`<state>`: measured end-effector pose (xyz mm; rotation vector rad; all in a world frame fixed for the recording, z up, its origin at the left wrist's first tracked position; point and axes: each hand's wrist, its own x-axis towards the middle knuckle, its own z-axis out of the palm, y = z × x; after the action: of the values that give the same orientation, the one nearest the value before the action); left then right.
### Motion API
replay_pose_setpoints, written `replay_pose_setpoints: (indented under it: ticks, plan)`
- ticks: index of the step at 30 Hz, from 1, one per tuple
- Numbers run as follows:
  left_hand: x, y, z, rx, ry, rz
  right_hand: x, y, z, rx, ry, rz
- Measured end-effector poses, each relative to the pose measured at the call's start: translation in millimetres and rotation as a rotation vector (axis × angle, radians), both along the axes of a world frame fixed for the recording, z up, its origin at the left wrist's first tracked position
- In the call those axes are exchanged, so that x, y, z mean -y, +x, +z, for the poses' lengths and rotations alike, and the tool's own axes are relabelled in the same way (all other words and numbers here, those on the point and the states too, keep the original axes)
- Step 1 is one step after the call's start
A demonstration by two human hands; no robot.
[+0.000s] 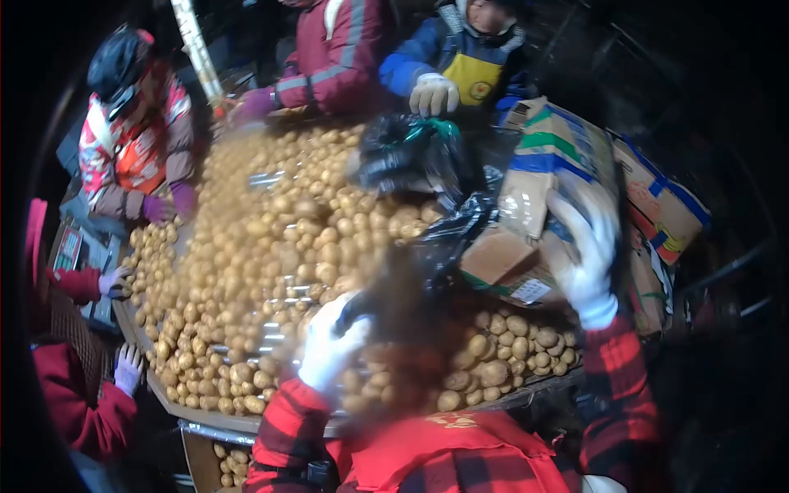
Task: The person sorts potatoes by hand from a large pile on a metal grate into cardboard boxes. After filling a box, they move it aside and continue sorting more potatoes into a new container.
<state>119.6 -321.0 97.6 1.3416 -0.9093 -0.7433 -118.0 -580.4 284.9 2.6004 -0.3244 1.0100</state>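
My left hand (pixel 333 341), in a white glove, is over the near part of the potato heap (pixel 304 238), its fingers closed on dark plastic that is partly blurred. At the right, my right hand (pixel 588 246), also white-gloved, has its fingers spread against the side of a cardboard box (pixel 532 197) with green and blue tape. A black plastic bag (pixel 448 242) lies between the box and the potatoes. A smudge on the lens blurs the area beside my left hand.
Co-workers stand around the table (pixel 168 403) at the left and far side. Another black bag (pixel 411 156) sits on the potatoes. More taped cardboard (pixel 662 201) is at the right. A box of potatoes (pixel 201 460) stands below the near left edge.
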Motion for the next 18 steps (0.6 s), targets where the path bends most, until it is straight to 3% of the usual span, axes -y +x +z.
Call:
replay_pose_setpoints:
  ticks: [3, 6, 7, 9, 10, 11, 13, 14, 15, 17, 18]
  plan:
    - [64, -11, 10, 0.095, -0.080, -0.137, -18, -80, -35, 0.321, 0.008, -0.163]
    - [131, -28, 17, 0.046, -0.225, -0.289, -28, -145, -115, 0.512, 0.423, -0.316]
    - [139, -49, 34, -0.152, -0.199, -0.320, -28, -159, -144, 0.592, 0.596, -0.292]
    - [166, -66, 44, -0.090, -0.104, -0.322, -31, -181, -199, 0.614, 0.885, -0.445]
    - [167, -72, 60, -0.239, -0.129, -0.342, -34, -184, -209, 0.485, 0.881, -0.514]
    - [170, -71, 59, -0.169, -0.157, -0.352, -32, -179, -226, 0.555, 0.957, -0.445]
    - [156, -76, 62, -0.255, -0.041, -0.339, -38, -168, -240, 0.404, 1.105, -0.768]
    - [152, -82, 53, -0.320, -0.146, -0.307, -28, -174, -268, 0.308, 1.003, -0.810]
    - [145, -83, 49, -0.216, -0.151, -0.279, -12, -181, -317, 0.210, 0.795, -0.920]
    - [137, -88, 50, -0.246, -0.070, -0.168, 34, -202, -406, 0.069, -0.058, -0.757]
    - [139, -89, 48, -0.176, -0.087, -0.110, 47, -203, -414, 0.100, -0.077, -0.700]
